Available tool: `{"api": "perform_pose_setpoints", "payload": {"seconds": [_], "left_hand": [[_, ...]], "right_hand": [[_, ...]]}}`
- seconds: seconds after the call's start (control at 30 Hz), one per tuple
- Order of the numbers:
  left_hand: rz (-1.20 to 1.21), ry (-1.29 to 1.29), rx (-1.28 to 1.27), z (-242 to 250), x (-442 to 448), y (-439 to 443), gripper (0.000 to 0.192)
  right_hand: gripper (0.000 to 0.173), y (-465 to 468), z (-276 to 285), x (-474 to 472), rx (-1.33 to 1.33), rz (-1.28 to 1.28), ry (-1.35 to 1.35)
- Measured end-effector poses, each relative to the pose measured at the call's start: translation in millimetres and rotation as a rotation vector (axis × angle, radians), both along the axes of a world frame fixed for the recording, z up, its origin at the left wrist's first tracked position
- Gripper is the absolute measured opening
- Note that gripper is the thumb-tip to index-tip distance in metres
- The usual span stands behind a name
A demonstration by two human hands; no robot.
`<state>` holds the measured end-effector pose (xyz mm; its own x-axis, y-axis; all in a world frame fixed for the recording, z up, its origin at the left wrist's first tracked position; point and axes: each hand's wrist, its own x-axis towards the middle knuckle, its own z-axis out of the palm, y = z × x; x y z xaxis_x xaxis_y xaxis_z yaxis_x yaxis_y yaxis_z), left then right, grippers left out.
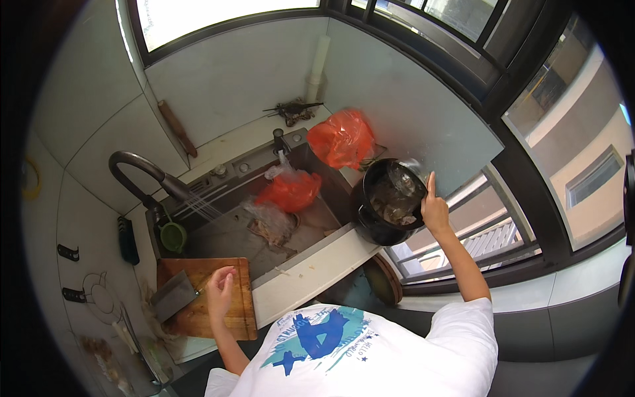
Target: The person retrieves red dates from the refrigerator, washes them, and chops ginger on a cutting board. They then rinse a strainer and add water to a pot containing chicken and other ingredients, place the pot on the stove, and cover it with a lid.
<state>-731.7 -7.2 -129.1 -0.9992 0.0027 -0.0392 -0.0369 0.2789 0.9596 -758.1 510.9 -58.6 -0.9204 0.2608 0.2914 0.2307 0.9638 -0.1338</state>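
Observation:
My right hand (434,211) is at the right rim of a deep black pot (379,231), with one finger extended. Its grip is partly hidden. The pot is tilted and holds clear plastic and pale pieces. Over a wooden cutting board (238,307), my left hand (221,285) hovers with curled fingers and nothing visible in it. A cleaver (173,295) lies on the board beside that hand. In the metal sink (223,248) are a red plastic bag (290,191), clear plastic and a piece that looks like raw meat. Water sprays from the curved faucet (136,158).
Another red bag (342,139) sits on the counter behind the pot. A green strainer (173,236) hangs at the sink's left corner. A wooden rolling pin (177,129) leans on the wall. The barred window (471,218) stands close at right.

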Motion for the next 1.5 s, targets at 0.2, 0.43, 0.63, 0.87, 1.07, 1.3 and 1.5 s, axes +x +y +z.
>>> {"api": "perform_pose_setpoints", "payload": {"seconds": [0.2, 0.43, 0.63, 0.87, 1.07, 1.3, 1.5], "left_hand": [[0.016, 0.018, -0.003, 7, 2, -12, 0.017], [0.099, 0.003, -0.038, 2, 28, -44, 0.018], [0.234, 0.023, -0.079, 7, 63, -71, 0.018], [0.477, 0.013, 0.018, 8, 122, -96, 0.016], [0.627, -0.019, 0.078, 0, 164, -109, 0.016], [0.624, -0.035, 0.032, -2, 162, -113, 0.017], [0.614, -0.048, -0.021, 0, 152, -115, 0.017]], "right_hand": [[0.075, 1, 6, 5, 0.411, 0.12, 0.238], [0.073, -155, 10, -61, -0.751, 0.334, 0.22], [0.028, -347, -97, -153, -1.714, 0.216, -0.833], [0.032, -471, -177, -204, -1.858, 0.034, -1.021], [0.033, -481, -180, -202, -1.788, -0.059, -0.981], [0.031, -469, -187, -201, -1.721, -0.052, -1.006], [0.028, -457, -186, -202, -1.7, -0.032, -1.069]]}}
